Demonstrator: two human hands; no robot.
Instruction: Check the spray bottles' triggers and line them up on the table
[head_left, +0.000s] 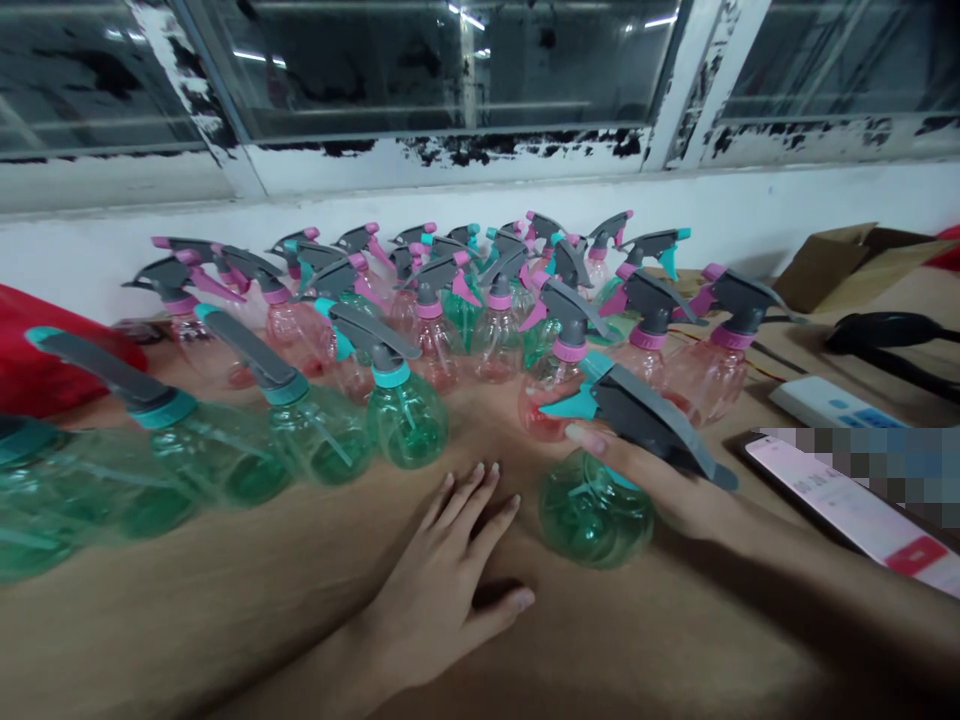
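Note:
My right hand [637, 470] grips a green spray bottle [596, 515] around its neck, just under the grey and teal trigger head. The bottle is tilted a little and its head points to the left; part of the neck is hidden by my fingers. My left hand [450, 570] lies flat on the table with its fingers spread, holding nothing. Beyond my left fingertips stands another green spray bottle [407, 420] with a teal collar. A pink spray bottle [551, 385] is right behind the one I hold.
Several pink and green spray bottles [499, 340] crowd the back of the wooden table [247, 620]. More green bottles [319, 435] line the left. At right lie a phone [817, 490], a white box-shaped object [825, 400], a black object [885, 335] and an open cardboard box [840, 270]. Red material [52, 350] sits at left.

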